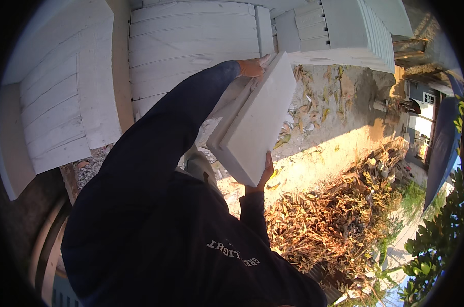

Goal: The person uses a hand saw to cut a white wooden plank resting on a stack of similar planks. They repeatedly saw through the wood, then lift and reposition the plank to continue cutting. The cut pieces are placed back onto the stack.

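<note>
A long whitish slab-like building block [260, 117] lies tilted across the middle of the view, with a stepped ledge along its left side. Whether this is one piece or two laid together, I cannot tell. My left hand [252, 66] grips its far end, fingers along the upper left edge. At the near end my right hand [265, 171] is closed around the right corner, with part of its fingers hidden beneath the block. Dark sleeves cover both forearms. Close beyond my left hand stands a stack of similar white blocks [193, 36].
More stacked white blocks stand at the left [53, 107] and far right [344, 30]. Sandy ground [339, 102] with scattered leaves lies right of the held block. A heap of dry leaves [324, 230] spreads at the lower right, beside green foliage [437, 256].
</note>
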A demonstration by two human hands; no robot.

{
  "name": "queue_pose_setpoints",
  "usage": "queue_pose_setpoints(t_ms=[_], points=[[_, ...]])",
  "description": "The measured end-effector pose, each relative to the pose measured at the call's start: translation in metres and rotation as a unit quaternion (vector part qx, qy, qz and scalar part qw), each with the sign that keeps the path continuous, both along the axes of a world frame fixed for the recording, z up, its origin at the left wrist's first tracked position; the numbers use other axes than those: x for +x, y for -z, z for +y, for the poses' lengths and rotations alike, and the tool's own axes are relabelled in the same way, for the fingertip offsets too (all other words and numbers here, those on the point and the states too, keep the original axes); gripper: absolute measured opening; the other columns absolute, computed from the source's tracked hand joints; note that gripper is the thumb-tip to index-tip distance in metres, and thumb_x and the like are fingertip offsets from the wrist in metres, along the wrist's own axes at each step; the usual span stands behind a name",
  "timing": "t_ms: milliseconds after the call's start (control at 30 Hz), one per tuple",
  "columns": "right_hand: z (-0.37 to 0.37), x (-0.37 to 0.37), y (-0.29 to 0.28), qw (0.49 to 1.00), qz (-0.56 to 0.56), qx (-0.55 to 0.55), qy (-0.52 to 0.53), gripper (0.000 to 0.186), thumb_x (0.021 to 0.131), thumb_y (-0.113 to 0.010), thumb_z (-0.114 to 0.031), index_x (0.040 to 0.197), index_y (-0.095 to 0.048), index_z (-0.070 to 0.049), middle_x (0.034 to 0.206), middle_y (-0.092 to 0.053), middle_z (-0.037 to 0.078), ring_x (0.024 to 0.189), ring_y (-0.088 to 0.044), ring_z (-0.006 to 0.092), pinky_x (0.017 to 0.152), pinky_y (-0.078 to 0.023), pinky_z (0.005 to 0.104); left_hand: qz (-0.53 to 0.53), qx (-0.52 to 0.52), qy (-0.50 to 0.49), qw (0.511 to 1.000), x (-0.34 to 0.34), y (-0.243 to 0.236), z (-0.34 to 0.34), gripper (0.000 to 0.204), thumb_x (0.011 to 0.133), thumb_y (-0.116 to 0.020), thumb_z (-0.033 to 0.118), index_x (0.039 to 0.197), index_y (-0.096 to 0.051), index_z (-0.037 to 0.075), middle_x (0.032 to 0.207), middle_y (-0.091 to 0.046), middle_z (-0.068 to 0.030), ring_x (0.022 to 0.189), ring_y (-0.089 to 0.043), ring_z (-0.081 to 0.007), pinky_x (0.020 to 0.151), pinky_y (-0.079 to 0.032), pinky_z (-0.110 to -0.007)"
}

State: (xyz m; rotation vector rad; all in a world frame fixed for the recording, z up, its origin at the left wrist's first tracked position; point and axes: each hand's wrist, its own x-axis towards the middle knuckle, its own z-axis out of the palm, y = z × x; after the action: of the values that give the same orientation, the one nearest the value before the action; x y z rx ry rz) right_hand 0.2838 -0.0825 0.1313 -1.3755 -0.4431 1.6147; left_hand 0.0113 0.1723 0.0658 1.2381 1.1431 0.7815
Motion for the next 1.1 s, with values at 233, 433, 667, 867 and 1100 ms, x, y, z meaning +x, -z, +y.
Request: queue_pose_setpoints(t_ms=[233, 433, 667, 867, 1100], points=[[-0.001, 0.006, 0.007, 1.000, -0.006, -0.010, 0.004, 0.049, 0.108, -0.051, -0.035, 0.137, -0.053, 0.004, 0.118, -0.067, 0.016, 0.109, -0.066, 0.0279, 0.097, -0.053, 0.0402, 0.081, 0.027, 0.014, 0.996, 0.002, 0.007, 0.008, 0.089, 0.083, -0.050, -0.002, 0.166, -0.015, 0.003, 0.147, -0.060, -0.0152, 0.129, -0.058, -0.0274, 0.105, -0.045, -0.031], [0.001, 0.004, 0.002, 1.000, -0.024, -0.011, -0.011, 0.050, 0.108, -0.051, -0.037, 0.135, -0.055, 0.005, 0.117, -0.067, 0.016, 0.107, -0.067, 0.0280, 0.096, -0.054, 0.0392, 0.117, 0.096, -0.017, 0.988, 0.009, 0.044, 0.014, 0.092, 0.088, -0.067, 0.013, 0.165, -0.019, 0.006, 0.139, -0.065, -0.0129, 0.116, -0.063, -0.0289, 0.101, -0.046, -0.033], [-0.002, -0.001, -0.003, 0.999, -0.029, -0.017, 0.005, 0.049, 0.107, -0.053, -0.037, 0.134, -0.055, 0.004, 0.114, -0.067, 0.015, 0.103, -0.068, 0.0261, 0.093, -0.055, 0.0379, 0.098, 0.062, -0.015, 0.993, 0.016, 0.043, 0.028, 0.099, 0.084, -0.074, 0.016, 0.165, -0.018, 0.008, 0.134, -0.066, -0.0132, 0.114, -0.065, -0.0306, 0.099, -0.048, -0.037], [-0.001, -0.001, -0.003, 1.000, -0.002, -0.017, 0.003, 0.048, 0.106, -0.055, -0.036, 0.134, -0.054, 0.004, 0.114, -0.066, 0.014, 0.105, -0.066, 0.0257, 0.094, -0.054, 0.0369, 0.156, 0.060, -0.013, 0.986, 0.024, 0.050, 0.027, 0.108, 0.082, -0.071, 0.010, 0.167, -0.005, 0.010, 0.134, -0.068, -0.0155, 0.113, -0.065, -0.0318, 0.098, -0.047, -0.035], [0.002, -0.001, 0.000, 0.999, 0.015, -0.035, 0.005, 0.053, 0.105, -0.057, -0.038, 0.137, -0.052, 0.005, 0.117, -0.066, 0.015, 0.107, -0.065, 0.0281, 0.096, -0.053, 0.0391, 0.128, 0.085, -0.009, 0.988, 0.020, 0.054, 0.010, 0.108, 0.083, -0.067, 0.007, 0.168, 0.000, 0.012, 0.138, -0.063, -0.0259, 0.116, -0.065, -0.0332, 0.100, -0.047, -0.032]])
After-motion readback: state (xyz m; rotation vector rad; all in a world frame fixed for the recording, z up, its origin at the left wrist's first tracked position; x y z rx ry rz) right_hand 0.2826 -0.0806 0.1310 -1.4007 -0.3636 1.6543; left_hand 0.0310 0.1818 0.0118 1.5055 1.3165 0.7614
